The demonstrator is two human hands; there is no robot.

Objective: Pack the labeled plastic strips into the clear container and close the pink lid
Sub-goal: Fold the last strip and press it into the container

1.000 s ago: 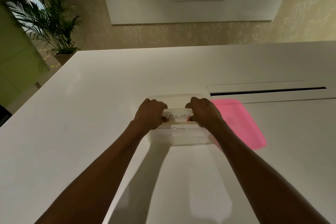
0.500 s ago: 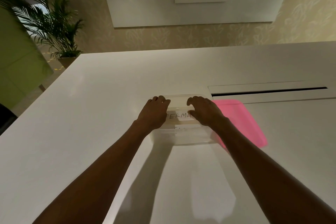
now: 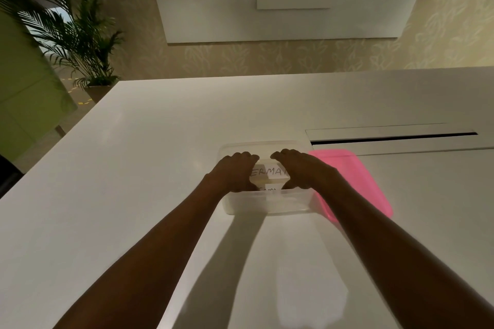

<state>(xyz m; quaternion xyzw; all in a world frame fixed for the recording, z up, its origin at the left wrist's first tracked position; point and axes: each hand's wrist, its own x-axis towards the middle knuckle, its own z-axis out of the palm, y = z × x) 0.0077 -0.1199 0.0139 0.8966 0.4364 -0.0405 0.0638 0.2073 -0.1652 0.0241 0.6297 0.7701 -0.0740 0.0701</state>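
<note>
We work at a white table (image 3: 133, 168) that fills most of the view. On the wall beyond its 12 o'clock edge hangs a white board (image 3: 280, 24). A potted plant (image 3: 77, 43) stands on the floor past the table's 10 o'clock corner. A long dark slot (image 3: 393, 137) runs across the tabletop at 2 o'clock from the container.

The pink lid (image 3: 355, 184) lies flat on the table, off the container, touching or just beside its 3 o'clock side. Part of the lid is hidden by our right forearm.

The clear container (image 3: 267, 207) sits upright and open near the middle of the table.

We reach both hands into the container, palms down. The left hand (image 3: 232, 173) covers the 9 o'clock end of the top strip (image 3: 268, 171). The right hand (image 3: 302, 171) covers its 3 o'clock end. On each hand the fingers curl over the strip's far edge and the thumb sits at its near edge, so both hands hold this strip inside the container. Handwritten letters show between the hands.

A second strip (image 3: 268, 189) lies in the container at 6 o'clock from the top strip, with only part of its label visible.
</note>
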